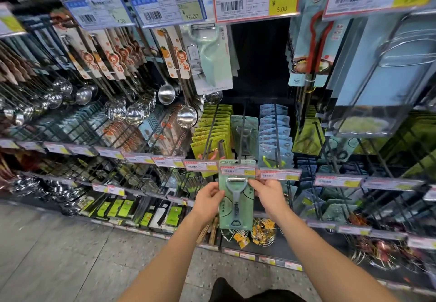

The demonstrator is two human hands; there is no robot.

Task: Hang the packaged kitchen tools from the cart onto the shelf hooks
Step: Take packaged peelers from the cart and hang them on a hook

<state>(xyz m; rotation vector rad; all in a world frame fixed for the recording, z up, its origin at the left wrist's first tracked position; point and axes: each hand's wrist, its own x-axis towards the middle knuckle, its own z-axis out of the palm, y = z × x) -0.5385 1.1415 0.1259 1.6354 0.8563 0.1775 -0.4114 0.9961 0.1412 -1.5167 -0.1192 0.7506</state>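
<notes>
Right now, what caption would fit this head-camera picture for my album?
Shelf stocking: left hand and right hand hold a green peeler pack up at a shelf hook, beside hanging ladles.

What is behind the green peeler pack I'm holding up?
Farther back hangs another peeler pack; wire racks with yellow tags show below the held pack. The shelf straight behind it is covered, and a price tag hides its hanging hole.

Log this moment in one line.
item: peeler pack | left hand: pinches left edge | right hand: pinches right edge | hung: cannot tell
</notes>
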